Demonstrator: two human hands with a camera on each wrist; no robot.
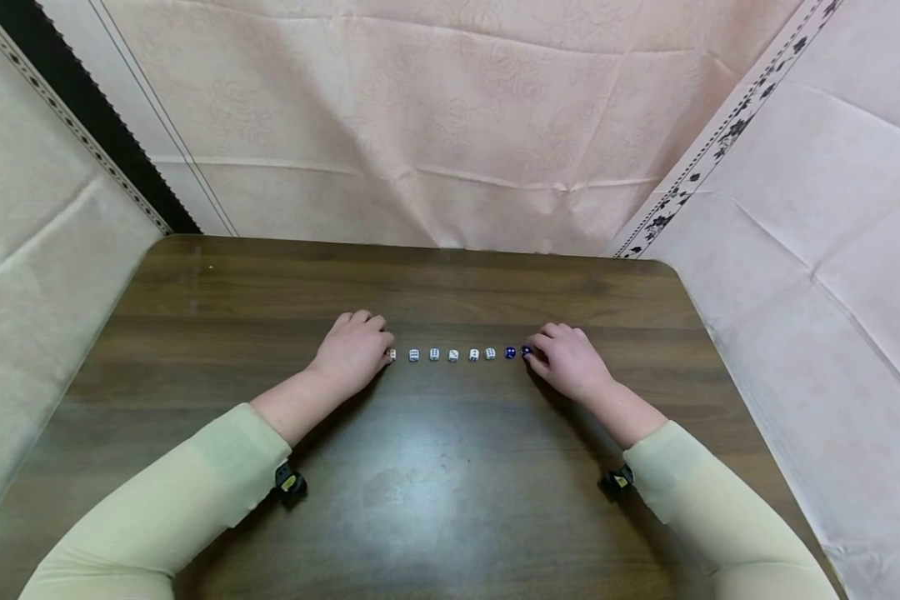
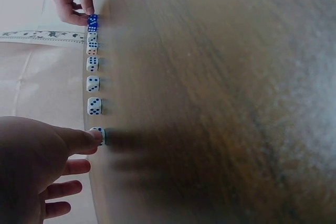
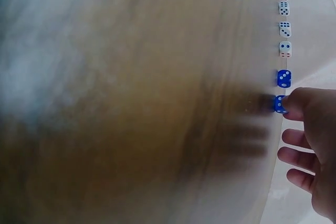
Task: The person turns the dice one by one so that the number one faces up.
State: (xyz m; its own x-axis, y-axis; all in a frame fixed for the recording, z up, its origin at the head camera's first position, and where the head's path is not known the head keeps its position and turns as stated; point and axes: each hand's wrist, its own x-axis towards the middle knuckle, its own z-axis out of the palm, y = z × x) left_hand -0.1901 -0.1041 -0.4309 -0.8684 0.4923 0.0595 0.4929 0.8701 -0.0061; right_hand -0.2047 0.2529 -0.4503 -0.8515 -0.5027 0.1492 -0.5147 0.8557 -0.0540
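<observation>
A row of dice runs across the table between the two hands. My left hand (image 1: 352,351) is at the row's left end, thumb and fingers pinching a white die (image 2: 103,137) with dark pips; the thumb covers part of it. At the opposite end, my right hand (image 1: 570,361) pinches a blue die (image 3: 279,104) with white pips, partly hidden by the thumb. Just left of that one stands a second blue die (image 1: 510,352). Several white dice (image 1: 453,355) fill the middle of the row, spaced slightly apart, some showing red pips in the wrist views.
The dark wooden table (image 1: 435,467) has rounded far corners. Pale patterned cloth (image 1: 480,125) hangs behind it, with more white cloth (image 1: 832,208) at the right and left sides. A small black device (image 1: 290,485) is worn at each sleeve cuff.
</observation>
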